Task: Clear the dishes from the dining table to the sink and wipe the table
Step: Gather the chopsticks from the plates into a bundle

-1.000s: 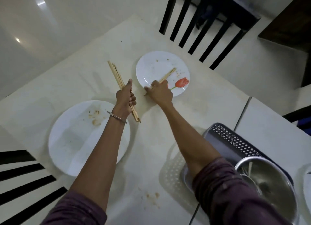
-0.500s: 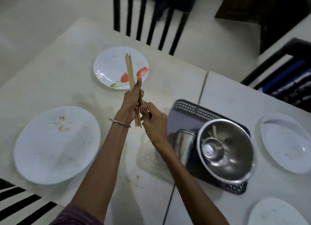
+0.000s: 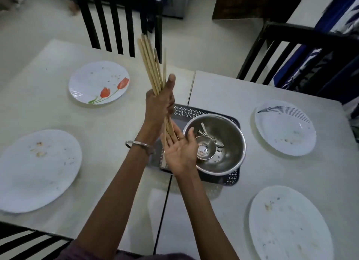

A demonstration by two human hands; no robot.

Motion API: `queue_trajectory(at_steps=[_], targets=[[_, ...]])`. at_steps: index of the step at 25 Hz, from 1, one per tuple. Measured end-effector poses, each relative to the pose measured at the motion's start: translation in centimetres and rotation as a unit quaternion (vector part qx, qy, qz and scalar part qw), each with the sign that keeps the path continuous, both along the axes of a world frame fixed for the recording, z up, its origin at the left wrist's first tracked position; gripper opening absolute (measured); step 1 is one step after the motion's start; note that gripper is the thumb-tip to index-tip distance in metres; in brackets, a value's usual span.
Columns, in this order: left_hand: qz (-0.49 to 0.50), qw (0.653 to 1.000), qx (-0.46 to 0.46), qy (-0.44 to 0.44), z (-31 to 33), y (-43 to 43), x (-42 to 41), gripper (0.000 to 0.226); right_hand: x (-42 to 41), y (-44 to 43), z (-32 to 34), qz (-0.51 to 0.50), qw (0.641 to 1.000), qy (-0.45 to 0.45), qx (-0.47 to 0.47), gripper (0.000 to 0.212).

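Note:
My left hand is closed around a bundle of wooden chopsticks, held nearly upright above the table's middle. My right hand is flat and open, palm up, under the chopsticks' lower ends and touching them. Just right of the hands a steel bowl holds a smaller steel cup and spoons, on a dark perforated tray. Several dirty white plates lie around: a tulip plate at far left, a plain one at near left, a striped one at right, another at near right.
The white table has a seam running down its middle. Dark slatted chairs stand at the far side, at the far right and at the near left corner. Blue patterned cloth hangs at the right edge.
My right hand passed the chopsticks from the tulip plate to my left hand, which now holds the whole bundle upright. My right hand opened beneath it. The view swung right, showing more plates.

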State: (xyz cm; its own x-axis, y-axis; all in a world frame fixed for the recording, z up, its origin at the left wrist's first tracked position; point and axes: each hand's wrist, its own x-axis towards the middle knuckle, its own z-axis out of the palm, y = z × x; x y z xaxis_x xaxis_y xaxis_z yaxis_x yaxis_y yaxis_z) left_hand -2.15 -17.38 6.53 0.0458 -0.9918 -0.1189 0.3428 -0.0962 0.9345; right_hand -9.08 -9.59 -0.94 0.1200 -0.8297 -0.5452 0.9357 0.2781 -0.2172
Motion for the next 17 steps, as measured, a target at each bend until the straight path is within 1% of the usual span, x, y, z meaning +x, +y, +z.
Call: queue_trajectory(at_steps=[2, 4, 6, 8, 10, 13, 14, 15, 17], targets=[[-0.003, 0.999, 0.027, 0.037, -0.9, 1.5, -1.0, 0.047, -0.3, -0.2, 0.3, -0.009, 0.999, -0.044, -0.014, 0.062], [0.006, 0.999, 0.034, 0.04, -1.7, 2.8, -1.5, 0.044, -0.6, 0.0, 0.2, -0.024, 0.996, -0.073, -0.033, 0.062], [0.021, 0.998, 0.024, 0.048, -2.1, 3.5, -1.9, 0.041, -1.0, 0.5, -0.1, -0.033, 0.995, -0.09, -0.036, 0.059], [0.031, 0.997, -0.001, 0.067, -2.1, 3.8, -2.3, 0.039, -1.2, 0.9, -0.2, -0.034, 0.994, -0.101, -0.024, 0.055], [0.059, 0.996, -0.03, 0.066, -1.9, 4.0, -2.7, 0.038, -1.4, 1.4, -0.1, -0.033, 0.993, -0.112, -0.011, 0.05], [0.114, 0.991, -0.049, 0.056, -2.1, 5.1, -3.4, 0.04, -1.2, 1.5, 0.1, -0.023, 0.995, -0.098, 0.001, 0.046], [0.119, 0.99, -0.049, 0.054, -2.1, 5.6, -3.5, 0.041, -1.1, 1.5, 0.1, -0.022, 0.996, -0.089, 0.015, 0.046], [0.108, 0.991, -0.052, 0.053, -2.2, 5.8, -3.5, 0.04, -1.1, 1.2, 0.2, -0.024, 0.996, -0.078, 0.033, 0.045], [0.051, 0.994, -0.072, 0.059, -1.9, 5.9, -3.2, 0.033, -1.2, 0.9, 0.2, -0.034, 0.996, -0.06, 0.064, 0.041]])
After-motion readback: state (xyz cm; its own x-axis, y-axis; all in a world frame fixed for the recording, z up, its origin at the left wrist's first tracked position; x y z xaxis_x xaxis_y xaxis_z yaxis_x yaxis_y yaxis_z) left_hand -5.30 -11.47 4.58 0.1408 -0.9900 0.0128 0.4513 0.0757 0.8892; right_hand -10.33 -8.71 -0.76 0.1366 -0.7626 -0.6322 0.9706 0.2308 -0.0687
